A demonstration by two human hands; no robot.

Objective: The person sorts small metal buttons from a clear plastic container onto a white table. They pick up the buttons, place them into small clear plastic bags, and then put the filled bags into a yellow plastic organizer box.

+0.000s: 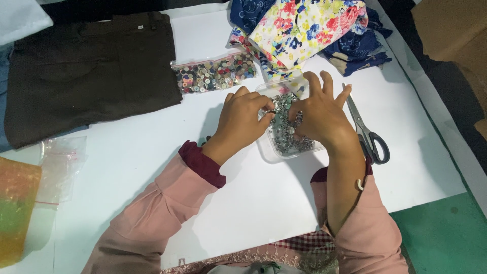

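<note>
Both hands dig in the clear tray (264, 152) of metal fasteners (286, 134): left hand (242, 119) pinching one, right hand (317, 114) splayed open. Tray is light; a snag could tip it, scattering pieces toward the scissors (368, 133) just right.

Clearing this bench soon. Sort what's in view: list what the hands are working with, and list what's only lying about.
In hand:
- left hand
- right hand
- clear tray
- small metal pieces in it

Lying about:
- scissors
- bag of mixed buttons
- folded dark trousers
- floral fabrics
- empty clear bags
</note>
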